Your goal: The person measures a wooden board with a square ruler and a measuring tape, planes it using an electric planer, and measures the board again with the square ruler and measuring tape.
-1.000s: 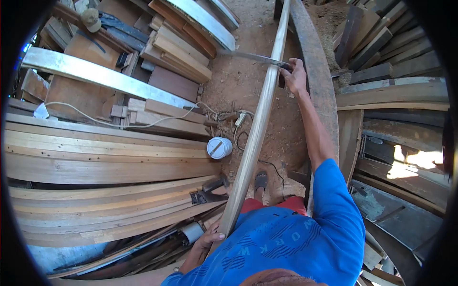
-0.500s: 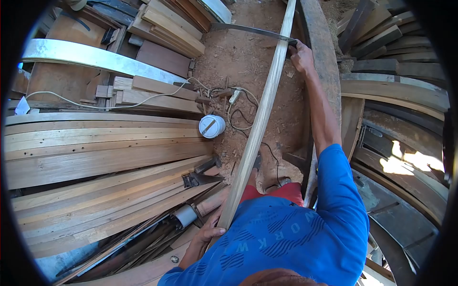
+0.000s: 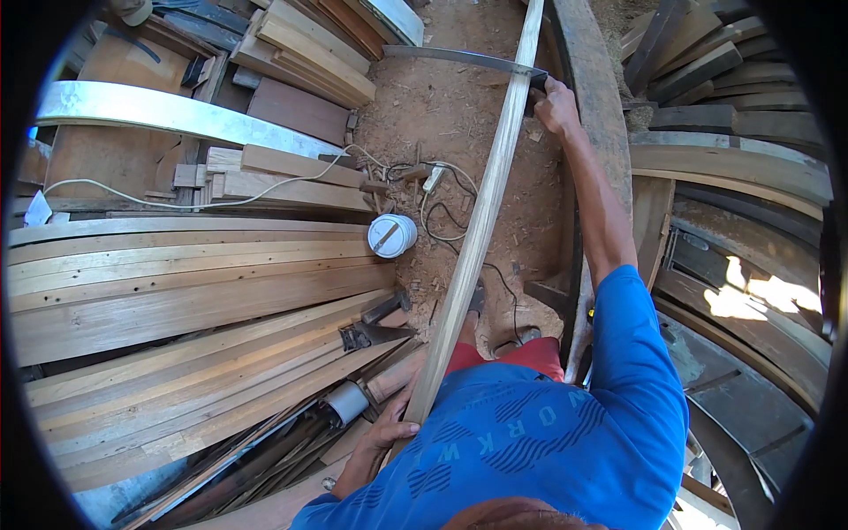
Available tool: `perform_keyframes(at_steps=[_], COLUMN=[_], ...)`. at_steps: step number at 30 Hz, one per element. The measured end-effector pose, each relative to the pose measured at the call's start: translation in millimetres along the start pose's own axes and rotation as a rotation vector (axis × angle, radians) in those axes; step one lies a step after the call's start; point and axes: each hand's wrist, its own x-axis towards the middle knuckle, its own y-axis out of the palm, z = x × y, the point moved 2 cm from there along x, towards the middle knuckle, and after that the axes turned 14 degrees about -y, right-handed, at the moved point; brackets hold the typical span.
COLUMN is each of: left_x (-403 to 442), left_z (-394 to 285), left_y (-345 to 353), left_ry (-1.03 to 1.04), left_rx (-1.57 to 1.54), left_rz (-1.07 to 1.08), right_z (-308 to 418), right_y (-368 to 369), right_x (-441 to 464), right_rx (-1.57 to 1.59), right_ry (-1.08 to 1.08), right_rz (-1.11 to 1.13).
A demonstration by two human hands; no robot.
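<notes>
My right hand [image 3: 556,106] is closed around the dark handle of a handsaw [image 3: 450,56]. The saw's long thin blade reaches leftward and crosses a long, pale wooden strip [image 3: 481,212] close to its far end. That strip runs from the top of the view down to my body, slanting left. Near its lower end, my left hand [image 3: 389,430] grips it beside my blue shirt, with part of the fingers hidden behind the wood.
Stacked planks [image 3: 194,274] fill the left side. A white bucket [image 3: 392,236] stands on the dirt floor near a power strip [image 3: 433,179] and its cord. To the right are a thick beam [image 3: 602,141] and piled curved timbers [image 3: 733,168]. A hand plane-like dark tool [image 3: 358,337] lies on the boards.
The saw and my right hand have shifted slightly left across the wooden strip. My left hand keeps its grip, and the view has moved very little.
</notes>
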Motion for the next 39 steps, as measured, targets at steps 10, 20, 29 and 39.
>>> perform_keyframes(at_steps=[10,20,29,39], left_x=[7,58,67,-9], left_z=[-5,-81,-106,-182], left_y=[-24,-8,63,135], left_ry=[0.002,0.034,0.047,0.153], left_rx=[-0.046,-0.365,-0.486,-0.29], left_rz=[-0.025,0.371,0.534,0.868], right_z=[-50,-225,-257,28], right_y=[-9,-11,3,-106], right_x=[-101,-361,-402,-249], right_rx=[0.763,0.709,0.185,0.23], right_ry=[0.469,1.155,1.209,0.154], right_rz=[-0.53,-0.785,-0.228,-0.188])
